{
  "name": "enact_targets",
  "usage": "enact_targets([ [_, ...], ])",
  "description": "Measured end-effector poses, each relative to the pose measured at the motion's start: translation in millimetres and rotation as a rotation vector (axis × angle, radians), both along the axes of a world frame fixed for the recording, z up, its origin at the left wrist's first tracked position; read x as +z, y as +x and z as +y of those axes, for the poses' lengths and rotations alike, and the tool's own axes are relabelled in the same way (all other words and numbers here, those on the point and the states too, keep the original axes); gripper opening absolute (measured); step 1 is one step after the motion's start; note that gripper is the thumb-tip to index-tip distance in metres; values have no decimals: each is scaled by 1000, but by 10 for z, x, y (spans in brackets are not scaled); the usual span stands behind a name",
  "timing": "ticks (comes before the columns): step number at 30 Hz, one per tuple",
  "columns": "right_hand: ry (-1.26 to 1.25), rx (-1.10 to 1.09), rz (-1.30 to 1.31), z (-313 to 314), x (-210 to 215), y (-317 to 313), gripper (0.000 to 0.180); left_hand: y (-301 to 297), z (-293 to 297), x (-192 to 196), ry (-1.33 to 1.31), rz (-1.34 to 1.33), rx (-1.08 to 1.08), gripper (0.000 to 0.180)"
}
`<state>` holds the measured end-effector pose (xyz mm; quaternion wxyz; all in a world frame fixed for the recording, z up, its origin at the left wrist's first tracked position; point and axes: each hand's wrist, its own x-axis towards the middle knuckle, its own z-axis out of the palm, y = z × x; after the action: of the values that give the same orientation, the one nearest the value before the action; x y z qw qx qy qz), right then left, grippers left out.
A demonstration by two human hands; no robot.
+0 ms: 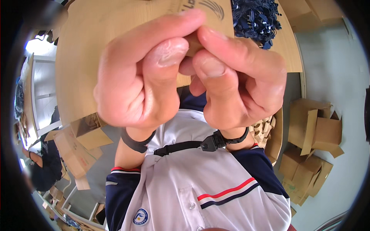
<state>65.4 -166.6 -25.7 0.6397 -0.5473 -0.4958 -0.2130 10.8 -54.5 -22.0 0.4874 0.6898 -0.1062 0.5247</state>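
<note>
Both hands are raised close in front, with the index fingertips almost touching at the middle and the thumbs beneath them. My left hand point(131, 84) has its fingers curled inward and its thumb bent toward the index finger. Facing it, my right hand point(246, 77) is curled the same way, thumb under the index finger. No object shows in either hand. Black bands circle both wrists, and a black strap point(181, 147) with a small dark device point(210, 144) runs across near the white shirt. Behind the fingertips, a brown cardboard carton point(223, 27) with a dark printed mark is partly covered.
A pale wooden table point(77, 57) lies beyond my hands. Dark blue cables point(256, 21) are heaped at its far right. Open cartons point(310, 123) stack up along the right wall; others point(79, 148) sit at left. A person in dark clothing point(46, 165) is at far left.
</note>
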Motion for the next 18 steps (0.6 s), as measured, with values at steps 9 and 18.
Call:
enact_targets([
  [9,-64,442,861,9,197,-176,74,-264,382,297,917,539,139,24],
  [18,-211,764,1192,-52,205,-147,32,19,758,361,737,293,-247,22],
])
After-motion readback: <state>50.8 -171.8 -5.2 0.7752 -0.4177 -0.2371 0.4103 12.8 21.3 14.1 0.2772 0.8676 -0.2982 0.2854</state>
